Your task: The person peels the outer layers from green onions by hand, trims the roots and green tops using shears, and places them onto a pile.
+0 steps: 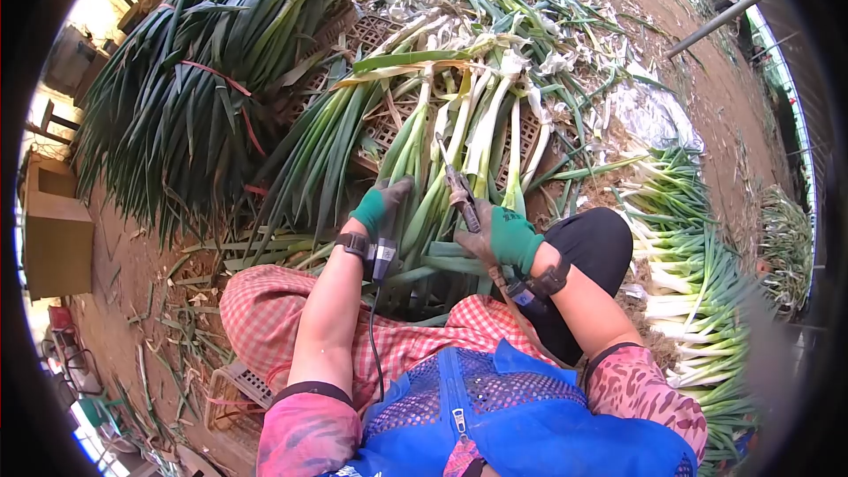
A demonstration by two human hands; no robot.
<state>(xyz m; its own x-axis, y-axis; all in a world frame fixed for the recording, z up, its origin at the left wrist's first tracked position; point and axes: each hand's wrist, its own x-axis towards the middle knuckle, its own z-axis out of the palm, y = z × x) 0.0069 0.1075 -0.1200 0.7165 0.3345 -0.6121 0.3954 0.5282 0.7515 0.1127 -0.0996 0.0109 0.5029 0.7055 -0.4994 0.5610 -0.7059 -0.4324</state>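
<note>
Green onions (481, 137) lie across a brown plastic crate (384, 128) in front of me, white ends pointing away. My left hand (383, 203), in a green and grey glove, is closed at the leafy stalks on the left of this pile. My right hand (499, 237), gloved the same way, is wrapped round a tool with a taped grip and a narrow metal tip (459, 190). The tip points away from me over the stalks. A hose or cord runs from the tool past my right wrist.
A big bundle of green onions (212, 71) tied with red bands stands at the upper left. Rows of onions with white stems (689, 300) lie at the right. Leaf scraps cover the ground. A cardboard box (57, 243) and a crate (238, 402) are at the left.
</note>
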